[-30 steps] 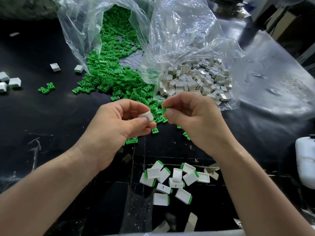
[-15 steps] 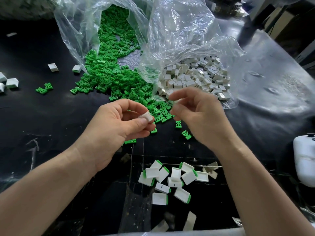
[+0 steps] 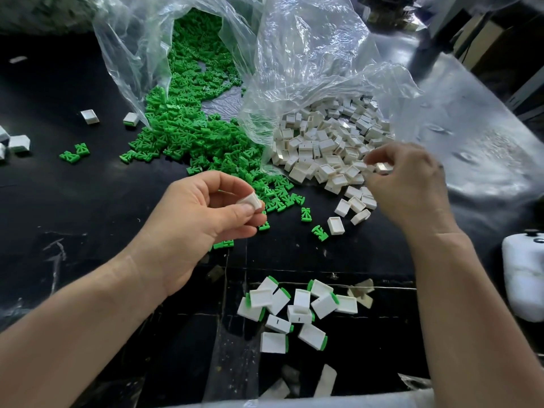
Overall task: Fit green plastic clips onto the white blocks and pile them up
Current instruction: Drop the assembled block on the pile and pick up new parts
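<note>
My left hand (image 3: pixel 194 222) pinches a white block (image 3: pixel 250 201) between thumb and fingers, held above the dark table. Off to the right, my right hand (image 3: pixel 409 184) is over the heap of white blocks (image 3: pixel 326 142) and pinches another white block (image 3: pixel 383 167) at its fingertips. Green clips (image 3: pixel 188 119) spill from a clear plastic bag (image 3: pixel 141 54) toward the left hand. A pile of finished white blocks with green clips (image 3: pixel 294 310) lies on the table close to me, between my forearms.
Several stray white blocks (image 3: pixel 89 116) and two green clips (image 3: pixel 75 153) lie at the far left. A second clear bag (image 3: pixel 312 54) covers the white heap. A white plastic container (image 3: pixel 524 278) stands at the right edge. Loose clips (image 3: pixel 319 232) lie mid-table.
My right hand has moved away from the left hand, rightward and farther out to the white heap, and now pinches a white block. The left hand keeps its block, barely moved.
</note>
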Action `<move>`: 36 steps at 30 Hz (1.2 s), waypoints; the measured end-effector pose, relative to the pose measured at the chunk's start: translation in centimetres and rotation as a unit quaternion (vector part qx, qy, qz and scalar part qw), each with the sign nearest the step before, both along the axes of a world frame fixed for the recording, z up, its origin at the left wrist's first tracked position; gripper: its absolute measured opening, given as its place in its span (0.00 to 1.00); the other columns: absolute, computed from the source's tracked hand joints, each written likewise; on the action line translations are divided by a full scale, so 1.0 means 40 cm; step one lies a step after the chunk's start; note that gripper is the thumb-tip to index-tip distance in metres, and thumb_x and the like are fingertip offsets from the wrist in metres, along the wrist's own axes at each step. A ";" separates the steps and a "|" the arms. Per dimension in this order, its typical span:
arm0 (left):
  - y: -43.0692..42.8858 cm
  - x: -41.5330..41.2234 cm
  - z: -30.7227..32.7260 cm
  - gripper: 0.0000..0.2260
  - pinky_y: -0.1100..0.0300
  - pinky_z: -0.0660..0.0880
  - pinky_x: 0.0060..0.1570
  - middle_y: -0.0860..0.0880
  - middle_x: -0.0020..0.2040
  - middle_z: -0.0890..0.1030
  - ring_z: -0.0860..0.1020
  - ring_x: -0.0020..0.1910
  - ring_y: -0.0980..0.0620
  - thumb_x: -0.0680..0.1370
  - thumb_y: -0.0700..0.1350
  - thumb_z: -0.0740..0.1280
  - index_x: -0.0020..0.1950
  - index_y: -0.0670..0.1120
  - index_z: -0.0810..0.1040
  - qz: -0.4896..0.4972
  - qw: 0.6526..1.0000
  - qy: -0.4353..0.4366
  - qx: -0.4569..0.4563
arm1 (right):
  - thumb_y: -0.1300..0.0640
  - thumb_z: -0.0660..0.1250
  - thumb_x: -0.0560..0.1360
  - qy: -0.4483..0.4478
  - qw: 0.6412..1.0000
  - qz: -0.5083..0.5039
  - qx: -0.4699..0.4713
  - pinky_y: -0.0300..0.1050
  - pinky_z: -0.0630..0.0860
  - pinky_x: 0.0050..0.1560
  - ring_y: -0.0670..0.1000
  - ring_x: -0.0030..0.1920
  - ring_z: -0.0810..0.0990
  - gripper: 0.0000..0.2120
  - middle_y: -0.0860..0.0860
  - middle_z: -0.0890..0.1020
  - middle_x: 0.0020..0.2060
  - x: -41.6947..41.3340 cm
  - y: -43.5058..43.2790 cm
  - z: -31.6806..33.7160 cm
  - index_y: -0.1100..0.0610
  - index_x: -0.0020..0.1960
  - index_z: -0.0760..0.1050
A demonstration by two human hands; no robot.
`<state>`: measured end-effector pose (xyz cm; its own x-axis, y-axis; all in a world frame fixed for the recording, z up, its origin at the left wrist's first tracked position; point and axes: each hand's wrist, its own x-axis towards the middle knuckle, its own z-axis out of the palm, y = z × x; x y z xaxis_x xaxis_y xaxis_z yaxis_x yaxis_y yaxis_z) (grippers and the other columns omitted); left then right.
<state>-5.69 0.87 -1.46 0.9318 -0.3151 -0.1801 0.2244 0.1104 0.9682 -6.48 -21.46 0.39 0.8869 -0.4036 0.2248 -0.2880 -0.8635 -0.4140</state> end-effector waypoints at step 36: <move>-0.004 -0.002 0.004 0.11 0.66 0.77 0.30 0.45 0.32 0.82 0.82 0.31 0.52 0.60 0.38 0.69 0.41 0.39 0.77 -0.027 0.999 0.015 0.011 | 0.65 0.69 0.71 0.051 0.881 0.301 0.362 0.52 0.80 0.41 0.57 0.38 0.81 0.13 0.54 0.81 0.34 -0.036 0.158 -0.015 0.46 0.44 0.78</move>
<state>-5.77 0.70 -1.32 0.9077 -0.3607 -0.2145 0.2578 0.0760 0.9632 -7.91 -15.14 -0.21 0.9898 0.1423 0.0081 0.0641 -0.3935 -0.9171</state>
